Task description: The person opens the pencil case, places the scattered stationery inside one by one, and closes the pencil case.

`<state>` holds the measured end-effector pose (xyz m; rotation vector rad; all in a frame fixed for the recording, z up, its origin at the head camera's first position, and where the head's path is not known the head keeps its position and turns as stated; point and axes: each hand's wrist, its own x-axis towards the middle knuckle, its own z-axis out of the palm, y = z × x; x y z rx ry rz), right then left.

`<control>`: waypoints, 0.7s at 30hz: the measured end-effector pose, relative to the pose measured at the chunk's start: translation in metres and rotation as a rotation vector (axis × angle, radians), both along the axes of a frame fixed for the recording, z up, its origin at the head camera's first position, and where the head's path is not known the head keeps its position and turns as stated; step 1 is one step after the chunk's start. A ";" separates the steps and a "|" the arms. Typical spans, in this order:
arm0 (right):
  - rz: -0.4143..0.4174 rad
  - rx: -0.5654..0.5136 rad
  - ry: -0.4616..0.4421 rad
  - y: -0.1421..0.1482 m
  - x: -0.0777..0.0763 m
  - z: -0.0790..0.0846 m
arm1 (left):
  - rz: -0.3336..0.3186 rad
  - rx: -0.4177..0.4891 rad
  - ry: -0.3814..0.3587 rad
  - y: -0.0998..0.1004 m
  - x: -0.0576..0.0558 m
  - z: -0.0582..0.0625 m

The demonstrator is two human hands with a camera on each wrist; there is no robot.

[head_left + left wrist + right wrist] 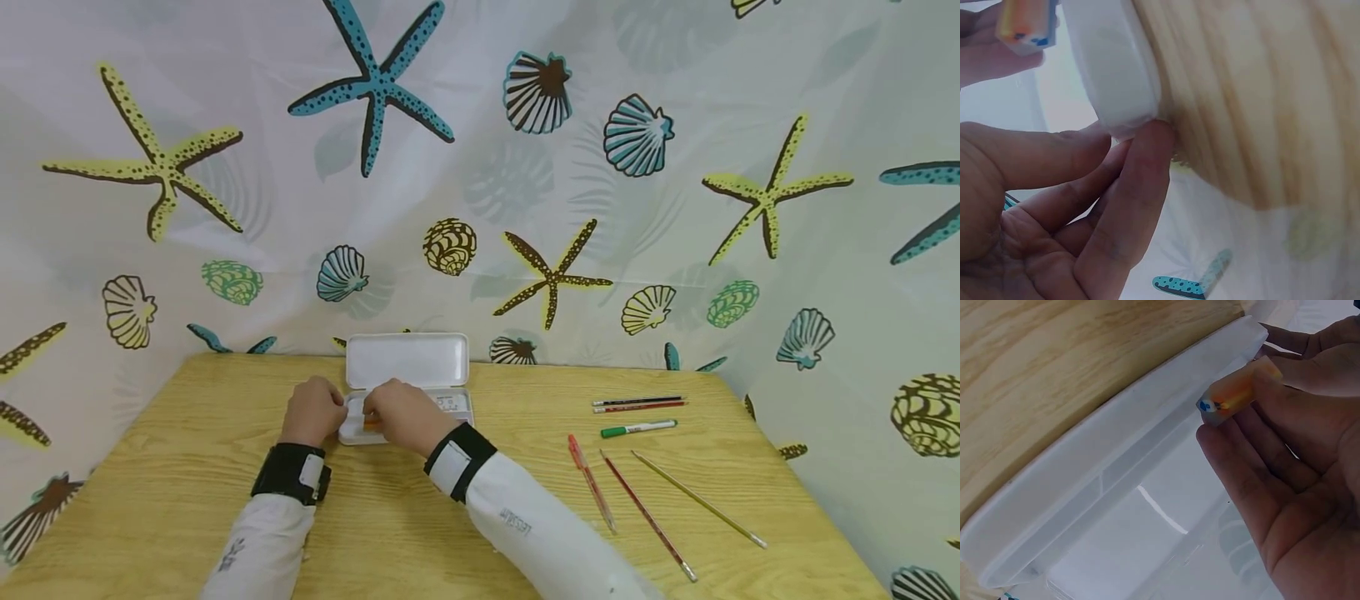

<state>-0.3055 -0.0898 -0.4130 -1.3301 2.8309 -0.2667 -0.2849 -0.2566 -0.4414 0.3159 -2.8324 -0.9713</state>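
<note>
A white pencil case [407, 360] lies at the back of the table with its lid raised. My left hand [311, 412] is at the case's left end; in the left wrist view its thumb and fingers pinch the white end wall. Over the case's open tray, my right hand [408, 417] holds a small eraser [1232, 397] with an orange and yellow sleeve between thumb and fingers. One end of the eraser, with blue marks, points out of the grip. A ruler-like scale [452, 403] shows in the right part of the case.
Right of the case lie a black pencil [637, 401], a red pencil [640, 407] and a green marker [639, 428]. Nearer are a red pen [591, 483], another red pencil [648, 517] and a yellow pencil [697, 498]. Patterned fabric [480, 183] hangs behind the table.
</note>
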 end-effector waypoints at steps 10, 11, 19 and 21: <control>0.000 0.025 -0.020 -0.009 -0.001 -0.004 | -0.001 0.010 -0.012 -0.001 0.001 0.001; -0.003 0.028 -0.020 -0.010 -0.001 -0.005 | -0.001 0.013 -0.013 -0.001 0.001 0.001; -0.021 0.016 -0.017 -0.013 -0.002 -0.008 | -0.005 0.019 0.002 -0.002 0.000 -0.002; -0.024 0.015 -0.022 -0.013 -0.002 -0.008 | -0.008 0.022 0.006 -0.002 -0.001 -0.002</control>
